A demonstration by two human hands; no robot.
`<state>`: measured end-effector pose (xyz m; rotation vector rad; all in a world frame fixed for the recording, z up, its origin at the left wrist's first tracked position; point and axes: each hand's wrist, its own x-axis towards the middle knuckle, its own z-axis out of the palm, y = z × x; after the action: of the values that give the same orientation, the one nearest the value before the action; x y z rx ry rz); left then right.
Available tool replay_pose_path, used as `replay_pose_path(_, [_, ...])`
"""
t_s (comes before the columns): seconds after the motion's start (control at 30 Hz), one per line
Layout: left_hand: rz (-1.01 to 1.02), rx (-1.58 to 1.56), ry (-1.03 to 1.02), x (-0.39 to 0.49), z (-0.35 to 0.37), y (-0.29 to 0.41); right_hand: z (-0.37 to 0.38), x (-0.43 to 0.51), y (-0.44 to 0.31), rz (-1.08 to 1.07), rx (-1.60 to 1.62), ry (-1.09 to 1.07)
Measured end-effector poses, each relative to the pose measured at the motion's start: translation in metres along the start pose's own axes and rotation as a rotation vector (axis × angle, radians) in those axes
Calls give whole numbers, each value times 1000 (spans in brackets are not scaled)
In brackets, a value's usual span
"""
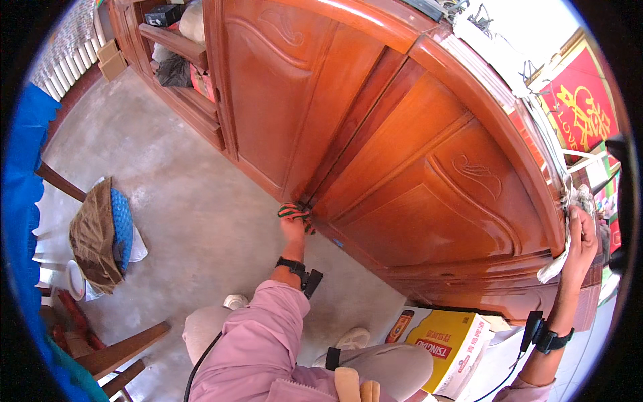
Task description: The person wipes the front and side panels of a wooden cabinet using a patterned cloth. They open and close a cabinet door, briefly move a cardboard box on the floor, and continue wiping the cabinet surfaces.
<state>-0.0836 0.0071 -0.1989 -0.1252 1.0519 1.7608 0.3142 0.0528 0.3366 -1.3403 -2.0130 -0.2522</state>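
My left hand [293,228] is low at the foot of the wooden cabinet [427,171], clutching a red and dark-green striped cloth [295,211]. The cloth is pressed near the bottom of the seam between two carved door panels. High at the right, my right hand [581,238] is at the cabinet's top edge, its fingers curled on a crumpled white cloth [550,269] that hangs over the rim. Part of that cloth is hidden behind the fingers. Each wrist wears a black strap with a small device.
A yellow Tsingtao carton [437,341] stands beside my knee against the cabinet. Open shelves [176,45] hold bags and a box. To the left are a brown cloth [93,236] over a blue textured item, wooden legs [125,349] and a blue cover [20,201]. Cables [477,20] lie on top.
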Motion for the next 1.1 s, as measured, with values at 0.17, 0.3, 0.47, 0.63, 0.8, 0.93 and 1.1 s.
replay_pose_path(0.17, [206, 210, 111, 5, 34, -23, -1, 1, -2, -2, -45, -32])
replay_pose_path(0.3, [41, -65, 62, -41, 67, -3, 3, 3, -6, -17, 9, -3])
replay_pose_path(0.47, [108, -136, 43, -103, 118, 37, 7, 2, -12, -53, 23, 34])
replay_pose_path(0.63, [256, -126, -67, -149, 159, 62, 9, 0, -16, -135, -5, 77])
replay_pose_path(0.8, [550, -336, -302, -184, 209, 80, 12, 0, -19, -120, -6, 108])
replay_pose_path(0.93, [795, -488, -446, -228, 253, 101, 13, -2, -21, -111, -71, 141])
replay_pose_path(1.1, [1599, 561, -193, -246, 275, 146, 13, -3, -20, -124, -68, 141])
